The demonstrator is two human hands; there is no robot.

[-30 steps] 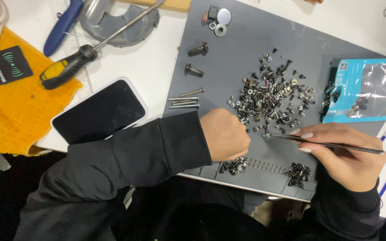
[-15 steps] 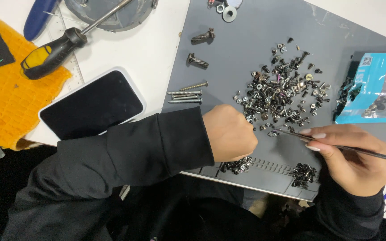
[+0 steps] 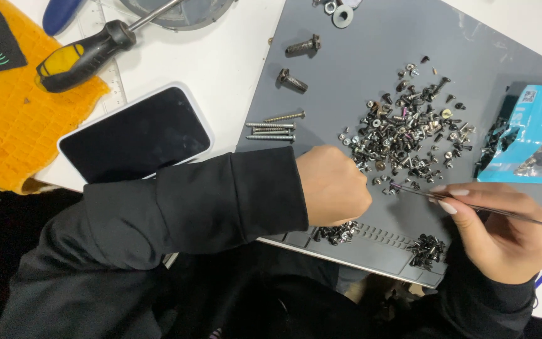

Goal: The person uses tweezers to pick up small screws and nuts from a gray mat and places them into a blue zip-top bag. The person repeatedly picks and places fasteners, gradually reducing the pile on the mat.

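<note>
On a grey work mat (image 3: pixel 346 81) lies a heap of several small dark and silver screws (image 3: pixel 406 129). My right hand (image 3: pixel 503 232) pinches thin metal tweezers (image 3: pixel 465 204), whose tips reach the near edge of the heap. My left hand (image 3: pixel 334 185), in a black sleeve, rests as a closed fist on the mat just left of the tweezer tips; what it holds, if anything, is hidden. Two small sorted piles of screws (image 3: pixel 337 233) (image 3: pixel 428 248) sit in the mat's front tray slots.
Longer screws (image 3: pixel 271 129) and two bolts (image 3: pixel 291 80) lie on the mat's left part. A blue plastic bag of parts (image 3: pixel 528 135) is at the right. A black phone (image 3: pixel 134 135), a yellow-black screwdriver (image 3: pixel 86 53) and an orange mat (image 3: pixel 7 119) lie left.
The view has shifted slightly, so everything sits lower and further right in frame. The tweezer tips stay at the heap's near edge; my left fist keeps its place.
</note>
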